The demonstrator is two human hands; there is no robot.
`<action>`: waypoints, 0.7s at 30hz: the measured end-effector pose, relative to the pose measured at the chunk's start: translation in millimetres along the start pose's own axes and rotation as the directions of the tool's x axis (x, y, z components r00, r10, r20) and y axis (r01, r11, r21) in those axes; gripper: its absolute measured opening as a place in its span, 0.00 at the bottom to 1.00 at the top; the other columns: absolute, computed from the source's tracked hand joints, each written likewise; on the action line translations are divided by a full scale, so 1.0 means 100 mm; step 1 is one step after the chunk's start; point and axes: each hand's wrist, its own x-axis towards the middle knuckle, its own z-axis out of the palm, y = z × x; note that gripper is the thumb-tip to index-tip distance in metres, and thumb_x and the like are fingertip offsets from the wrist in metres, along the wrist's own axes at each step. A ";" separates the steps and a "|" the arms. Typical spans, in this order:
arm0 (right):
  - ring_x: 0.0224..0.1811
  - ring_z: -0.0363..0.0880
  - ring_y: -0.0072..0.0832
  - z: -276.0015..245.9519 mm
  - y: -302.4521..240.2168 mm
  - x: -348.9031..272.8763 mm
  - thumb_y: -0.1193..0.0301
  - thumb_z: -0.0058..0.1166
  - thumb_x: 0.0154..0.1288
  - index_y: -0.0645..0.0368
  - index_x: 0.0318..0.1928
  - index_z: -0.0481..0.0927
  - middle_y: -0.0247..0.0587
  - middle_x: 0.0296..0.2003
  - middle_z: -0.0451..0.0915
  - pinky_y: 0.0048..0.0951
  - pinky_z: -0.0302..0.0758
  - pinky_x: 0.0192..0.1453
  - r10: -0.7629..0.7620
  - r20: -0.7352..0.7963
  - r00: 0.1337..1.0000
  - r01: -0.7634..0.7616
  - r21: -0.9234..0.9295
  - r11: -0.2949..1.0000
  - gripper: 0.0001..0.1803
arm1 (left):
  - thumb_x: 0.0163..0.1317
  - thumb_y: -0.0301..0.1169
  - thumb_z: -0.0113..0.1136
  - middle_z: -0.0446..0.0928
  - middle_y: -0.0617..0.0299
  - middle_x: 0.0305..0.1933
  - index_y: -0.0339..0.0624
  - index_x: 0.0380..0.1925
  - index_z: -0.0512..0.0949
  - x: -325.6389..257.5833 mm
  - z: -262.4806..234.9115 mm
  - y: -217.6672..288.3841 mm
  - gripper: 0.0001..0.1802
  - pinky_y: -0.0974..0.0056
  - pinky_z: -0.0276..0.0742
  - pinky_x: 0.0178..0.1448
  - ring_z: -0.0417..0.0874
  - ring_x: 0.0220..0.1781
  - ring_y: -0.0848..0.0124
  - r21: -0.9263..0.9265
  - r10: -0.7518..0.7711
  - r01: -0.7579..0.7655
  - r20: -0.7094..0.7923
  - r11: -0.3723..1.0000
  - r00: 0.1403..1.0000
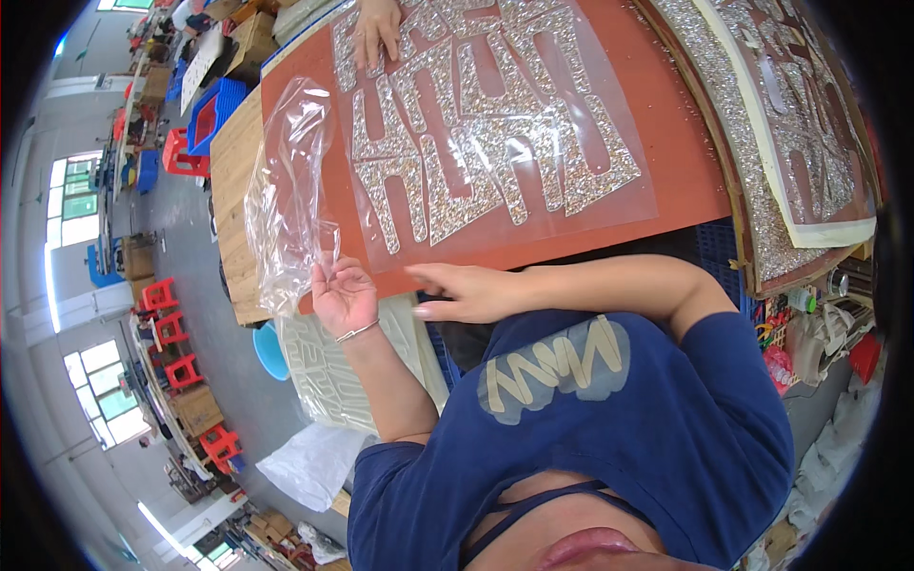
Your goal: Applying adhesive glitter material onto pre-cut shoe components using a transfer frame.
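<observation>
My left hand point(345, 297) is turned palm up at the near left edge of the red-brown board point(681, 181), its fingers curled on the edge of a crumpled clear plastic film point(293, 181). To its right, my right hand point(468, 292) hangs by the board's near edge with fingers stretched out and nothing in them. On the board lies a transparent sheet point(624, 211) bearing glittery, stone-like cut shapes point(486, 143). At the far side, another person's hand point(377, 33) rests on that sheet.
A wooden tabletop point(238, 209) extends left of the board. On the right stands a rimmed tray point(733, 143) of glittery grains with a patterned sheet. Pale patterned sheets point(333, 366) and a light-blue basin point(270, 350) are below left. Red stools point(171, 328) and blue crates point(214, 114) stand farther left.
</observation>
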 end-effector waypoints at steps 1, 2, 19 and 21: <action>0.62 0.65 0.42 0.17 0.07 0.18 0.50 0.52 0.63 0.67 0.67 0.49 0.58 0.61 0.62 0.36 0.66 0.62 -0.024 -0.031 0.999 0.027 0.097 0.995 0.44 | 0.66 0.36 0.46 0.77 0.58 0.38 0.35 0.40 0.73 -0.03 -0.01 -0.02 0.14 0.70 0.75 0.33 0.73 0.34 0.69 0.056 0.019 -0.019 -0.006 0.998 1.000; 0.62 0.65 0.42 0.28 0.07 0.30 0.50 0.52 0.63 0.67 0.67 0.49 0.58 0.61 0.62 0.36 0.66 0.62 -0.030 -0.002 1.000 0.030 0.105 0.994 0.44 | 0.66 0.37 0.46 0.77 0.59 0.38 0.36 0.40 0.73 -0.07 -0.04 -0.01 0.14 0.70 0.75 0.33 0.73 0.34 0.69 0.109 0.049 -0.048 -0.012 0.993 0.999; 0.50 0.73 0.25 0.54 -0.04 0.91 0.67 0.48 0.68 0.67 0.60 0.64 0.42 0.46 0.76 0.25 0.68 0.56 0.063 -0.345 0.936 0.116 0.472 0.874 0.25 | 0.70 0.43 0.39 0.78 0.55 0.43 0.38 0.45 0.74 -0.21 -0.16 -0.35 0.21 0.56 0.74 0.53 0.78 0.47 0.63 0.385 0.274 -0.271 0.047 0.882 0.960; 0.42 0.77 0.25 0.51 -0.03 0.91 0.71 0.44 0.69 0.65 0.59 0.66 0.40 0.40 0.78 0.24 0.73 0.49 0.062 -0.368 0.928 0.165 0.554 0.816 0.21 | 0.69 0.44 0.42 0.75 0.53 0.50 0.37 0.51 0.71 -0.26 -0.08 -0.44 0.22 0.55 0.73 0.56 0.76 0.52 0.62 0.414 0.250 -0.246 0.046 0.876 0.967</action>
